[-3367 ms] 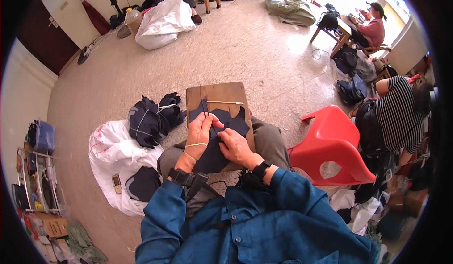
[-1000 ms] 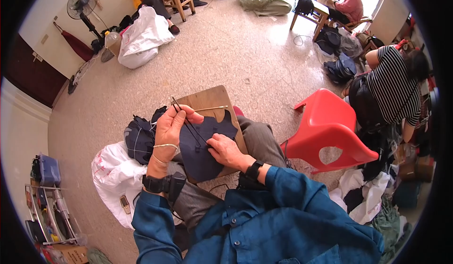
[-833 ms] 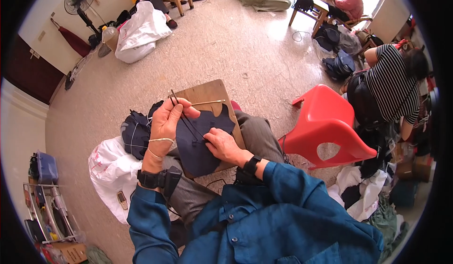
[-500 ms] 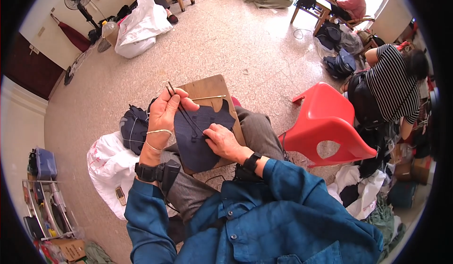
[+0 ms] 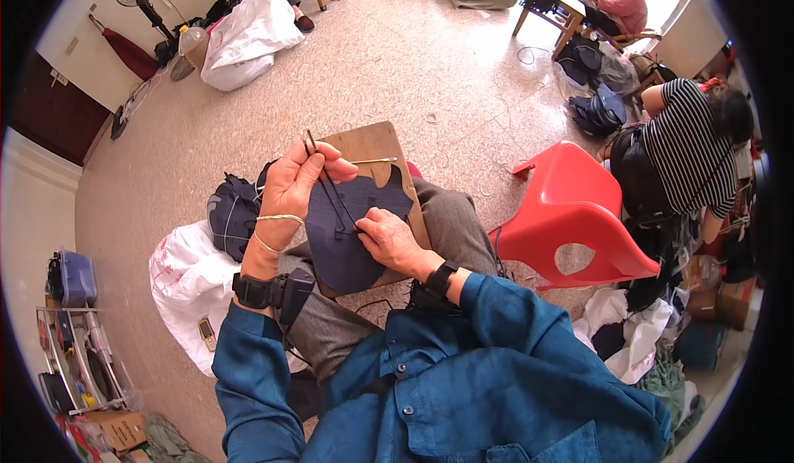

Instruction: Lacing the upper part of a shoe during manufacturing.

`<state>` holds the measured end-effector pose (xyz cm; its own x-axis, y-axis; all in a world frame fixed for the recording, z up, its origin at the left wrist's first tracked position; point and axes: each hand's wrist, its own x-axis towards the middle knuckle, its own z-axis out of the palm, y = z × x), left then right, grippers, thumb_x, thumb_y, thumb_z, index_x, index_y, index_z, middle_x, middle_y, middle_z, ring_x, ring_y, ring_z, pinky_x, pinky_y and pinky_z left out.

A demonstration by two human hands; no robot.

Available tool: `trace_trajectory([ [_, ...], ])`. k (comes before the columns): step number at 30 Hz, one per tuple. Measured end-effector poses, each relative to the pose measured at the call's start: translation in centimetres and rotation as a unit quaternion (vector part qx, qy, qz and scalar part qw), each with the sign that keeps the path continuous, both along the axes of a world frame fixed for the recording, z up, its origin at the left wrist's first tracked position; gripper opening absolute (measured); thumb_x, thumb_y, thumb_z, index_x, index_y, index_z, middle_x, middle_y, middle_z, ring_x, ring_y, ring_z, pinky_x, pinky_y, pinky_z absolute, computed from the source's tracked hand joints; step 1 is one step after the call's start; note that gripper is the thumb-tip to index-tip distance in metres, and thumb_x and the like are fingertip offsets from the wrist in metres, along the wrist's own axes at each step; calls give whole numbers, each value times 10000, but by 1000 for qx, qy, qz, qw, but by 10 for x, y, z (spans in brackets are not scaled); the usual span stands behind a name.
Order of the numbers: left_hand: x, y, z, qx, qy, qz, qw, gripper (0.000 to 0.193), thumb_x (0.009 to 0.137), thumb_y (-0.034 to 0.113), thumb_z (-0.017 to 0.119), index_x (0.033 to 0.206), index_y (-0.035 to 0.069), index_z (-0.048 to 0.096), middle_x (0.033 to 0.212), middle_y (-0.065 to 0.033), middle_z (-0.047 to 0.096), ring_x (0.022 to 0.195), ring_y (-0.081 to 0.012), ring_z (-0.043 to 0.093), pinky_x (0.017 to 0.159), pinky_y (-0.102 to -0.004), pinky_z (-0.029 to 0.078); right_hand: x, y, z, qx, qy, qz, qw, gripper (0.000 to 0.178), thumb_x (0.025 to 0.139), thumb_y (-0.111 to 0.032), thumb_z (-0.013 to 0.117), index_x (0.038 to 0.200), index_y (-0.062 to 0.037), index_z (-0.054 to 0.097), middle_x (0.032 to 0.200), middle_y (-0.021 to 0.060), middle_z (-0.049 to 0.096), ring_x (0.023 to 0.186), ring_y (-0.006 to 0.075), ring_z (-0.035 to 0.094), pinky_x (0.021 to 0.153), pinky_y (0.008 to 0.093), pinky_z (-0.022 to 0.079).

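Observation:
My left hand (image 5: 291, 186) is raised over a dark navy fabric piece (image 5: 347, 264), pinching a doubled dark cord (image 5: 334, 199) between thumb and fingers. The cord's ends stick up above the fingertips, and its lower part slants down to the fabric. There my right hand (image 5: 390, 240) has its fingers closed at the cord's lower end; whether they also grip the cloth I cannot tell. The fabric lies on a wooden board (image 5: 364, 139) at my lap. A thin, pale needle-like tool (image 5: 376, 160) crosses the board beside my left fingers; whether they touch it is unclear.
A red plastic chair (image 5: 579, 215) stands at my right, near a person in a striped top (image 5: 691, 145). To my left are a tied dark fabric bundle (image 5: 231, 215) and a white bag (image 5: 186, 273) with a phone (image 5: 207, 333) on it. More people sit farther off.
My left hand has shifted slightly right and still holds the doubled cord. The right hand stays at the cord's lower end, nearly unmoved.

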<state>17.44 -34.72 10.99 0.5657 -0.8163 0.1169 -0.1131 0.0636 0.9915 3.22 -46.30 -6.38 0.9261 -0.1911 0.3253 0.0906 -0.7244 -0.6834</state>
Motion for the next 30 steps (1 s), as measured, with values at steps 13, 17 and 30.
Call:
trace_trajectory([
  [13,-1,-1,-9,-41,39,25,998,229,1078,166,456,1092,-10,602,972,-144,720,920,-189,704,872,-305,559,2,-6,-8,72,1,-8,997,153,883,-54,624,1033,-51,657,954,139,604,952,357,617,844,441,511],
  [17,2,8,-26,-66,20,89,994,239,1079,190,452,1126,-4,584,1017,-166,718,955,-238,710,901,-346,552,-5,-9,2,162,-3,-9,987,160,885,-13,610,1039,-44,637,966,151,604,961,373,620,838,443,518],
  [30,-26,47,-152,25,15,131,991,327,1019,75,550,1319,-54,545,1232,-128,646,1159,-189,607,1000,-298,467,-18,-17,7,13,3,22,1000,126,812,-18,664,930,-30,623,977,134,594,949,350,615,821,424,517],
])
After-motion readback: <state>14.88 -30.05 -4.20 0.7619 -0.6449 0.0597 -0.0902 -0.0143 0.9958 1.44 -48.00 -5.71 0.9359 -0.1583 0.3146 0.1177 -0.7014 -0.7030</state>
